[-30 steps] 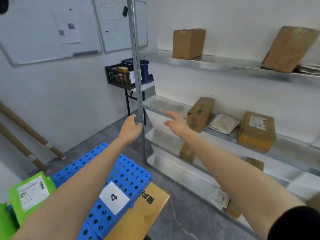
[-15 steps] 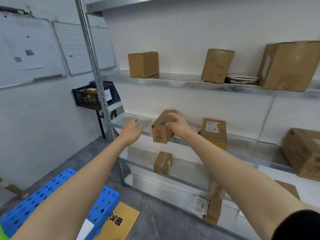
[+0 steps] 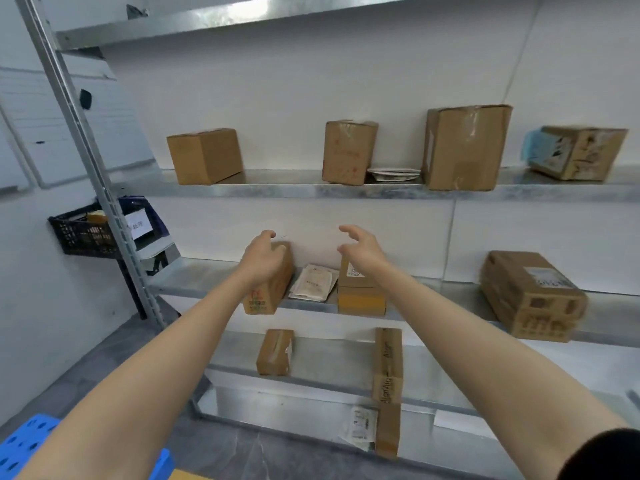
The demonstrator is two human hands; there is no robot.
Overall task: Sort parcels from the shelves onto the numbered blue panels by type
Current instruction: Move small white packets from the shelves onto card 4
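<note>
On the middle shelf [image 3: 433, 292], left hand [image 3: 261, 261] grasps the narrow box [image 3: 273, 296]: fingers curled over its top edge, back of the hand to camera. That box sits at the shelf's front and its lower end hangs past the edge.

Right hand [image 3: 360, 251] is released, fingers spread and loosely bent, holding nothing. It hovers just above the labelled box [image 3: 360, 299], which has a yellow band on its front. Can't tell if it touches.

A flat white packet [image 3: 315, 282] lies between those two boxes. A big box [image 3: 530, 296] sits well apart at the right end, blurred.

Upper shelf [image 3: 277, 192], left to right:
- plain box [image 3: 204, 155]
- upright box [image 3: 348, 152] with red marks
- thin packets [image 3: 393, 173] lying flat, just beside it
- tall box [image 3: 464, 147]
- printed box [image 3: 578, 152], tilted

Lower shelf [image 3: 329, 365]: small taped box [image 3: 275, 351] and a slim upright box [image 3: 388, 365] with lettering down its side. Below them a white mailer [image 3: 362, 427] lies beside another brown box [image 3: 388, 431].

Blue panel [image 3: 27, 445] corner shows bottom left, its number out of view. A black basket [image 3: 83, 233] sits behind the shelf post [image 3: 86, 161].
</note>
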